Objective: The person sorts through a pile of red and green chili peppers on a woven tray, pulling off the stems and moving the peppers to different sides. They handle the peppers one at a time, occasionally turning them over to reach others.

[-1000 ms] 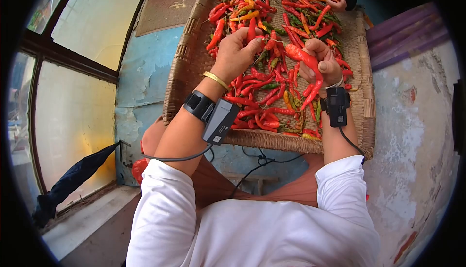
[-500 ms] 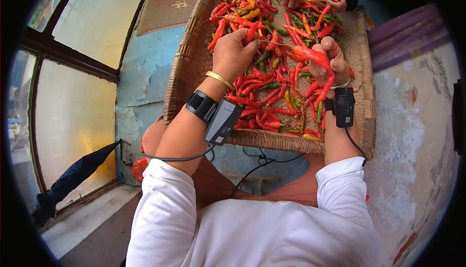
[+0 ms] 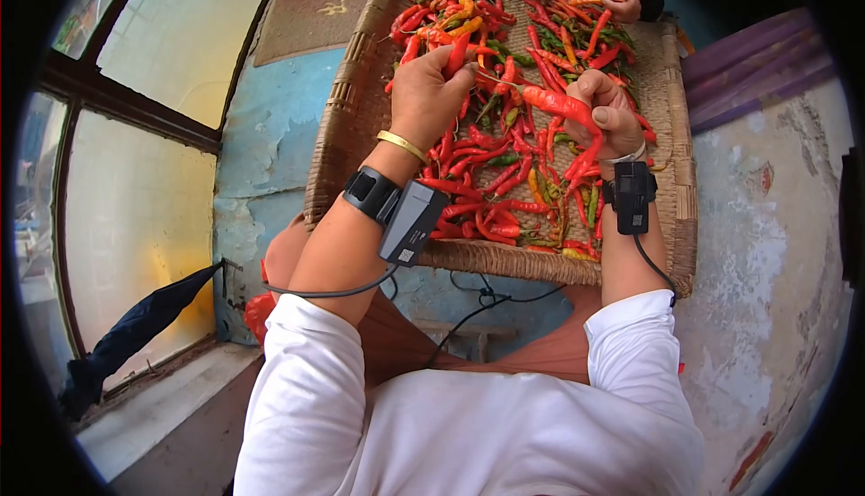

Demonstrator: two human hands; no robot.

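Observation:
My left hand [image 3: 428, 95] is closed, thumb and fingers pinching a red chili pepper [image 3: 457, 54] that points up and away. Facing it, my right hand [image 3: 614, 119] grips a long red chili pepper [image 3: 554, 102], its stem end toward the left hand. Another curved red length hangs below the right fingers. Something thin and pale spans the short gap between the left fingertips and that stem end. Beneath both hands lies a wide spread of red chili peppers [image 3: 478, 158], mixed with some green and orange ones.
A shallow woven basket [image 3: 541, 266] bears the peppers. Across it, another person's hands [image 3: 622, 5] handle peppers at the far edge. A window [image 3: 135, 226] and a folded dark umbrella [image 3: 135, 334] are at left, a worn wall [image 3: 766, 271] at right. Cables [image 3: 468, 316] hang below the basket.
My right hand has turned and its fingers have closed in, shifting the pepper slightly left. My left hand has moved little. Across the basket, the other person's hand has moved back and left with a red pepper.

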